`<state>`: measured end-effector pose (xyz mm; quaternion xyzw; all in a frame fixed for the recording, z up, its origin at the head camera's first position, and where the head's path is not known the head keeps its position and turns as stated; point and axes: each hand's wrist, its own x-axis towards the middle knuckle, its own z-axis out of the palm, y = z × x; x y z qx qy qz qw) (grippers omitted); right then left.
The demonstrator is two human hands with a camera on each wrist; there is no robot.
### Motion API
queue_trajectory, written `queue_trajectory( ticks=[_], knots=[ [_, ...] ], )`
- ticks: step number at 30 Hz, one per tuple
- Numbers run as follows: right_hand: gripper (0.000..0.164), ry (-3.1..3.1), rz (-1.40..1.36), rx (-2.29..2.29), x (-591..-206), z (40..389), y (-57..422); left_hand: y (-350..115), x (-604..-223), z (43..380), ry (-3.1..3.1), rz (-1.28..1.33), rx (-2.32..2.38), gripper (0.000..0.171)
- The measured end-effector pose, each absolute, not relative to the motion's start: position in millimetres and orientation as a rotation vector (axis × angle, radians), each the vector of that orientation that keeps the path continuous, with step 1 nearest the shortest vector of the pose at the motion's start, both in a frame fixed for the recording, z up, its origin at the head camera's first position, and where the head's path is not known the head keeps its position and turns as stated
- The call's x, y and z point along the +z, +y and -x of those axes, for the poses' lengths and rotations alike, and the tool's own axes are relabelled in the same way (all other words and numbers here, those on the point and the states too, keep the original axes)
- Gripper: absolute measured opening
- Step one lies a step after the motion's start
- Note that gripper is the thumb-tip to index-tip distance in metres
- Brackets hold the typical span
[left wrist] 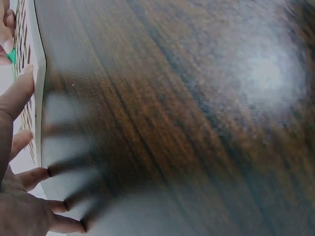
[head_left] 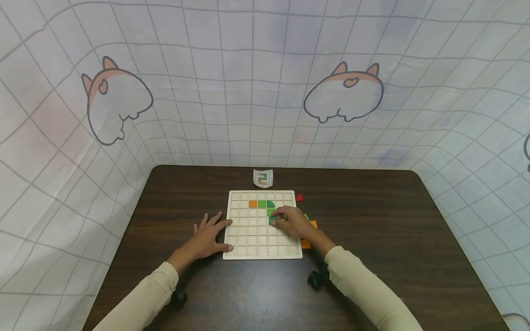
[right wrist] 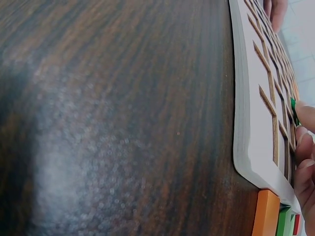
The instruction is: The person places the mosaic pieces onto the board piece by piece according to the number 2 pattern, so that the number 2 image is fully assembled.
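Observation:
A cream grid board [head_left: 252,240] lies on the dark wooden table. My left hand [head_left: 205,239] spreads over its left edge, thumb and index fingertip on the rim; other fingertips reach the table in the left wrist view. Over the right half of the grid, my right hand [head_left: 295,220] pinches a dark green tile [head_left: 272,220] between thumb and fingers, right at a cell. Directly above it on the board is a light green tile [head_left: 271,212]. In the upper row sit an orange tile [head_left: 253,203], another light green tile [head_left: 262,203] and a dark green tile with a rounded corner [head_left: 270,203].
A small card with a coloured grid pattern [head_left: 263,178] lies behind the board. Along the board's right side are a red piece [head_left: 299,197], an orange block [head_left: 305,244] and other green and orange pieces, partly covered by my right arm. A patterned curtain [head_left: 232,92] surrounds the table.

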<state>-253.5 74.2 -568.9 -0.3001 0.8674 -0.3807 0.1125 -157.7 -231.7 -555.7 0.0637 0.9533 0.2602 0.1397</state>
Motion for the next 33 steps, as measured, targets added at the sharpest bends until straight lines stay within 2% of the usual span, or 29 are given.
queue_trajectory(
  ticks=[33],
  knots=[
    [0.021,2.622,0.819,-1.033,-572.8,253.5,69.2,-228.6,-551.5,158.8,2.734,-0.167,0.743,0.085]
  ],
)
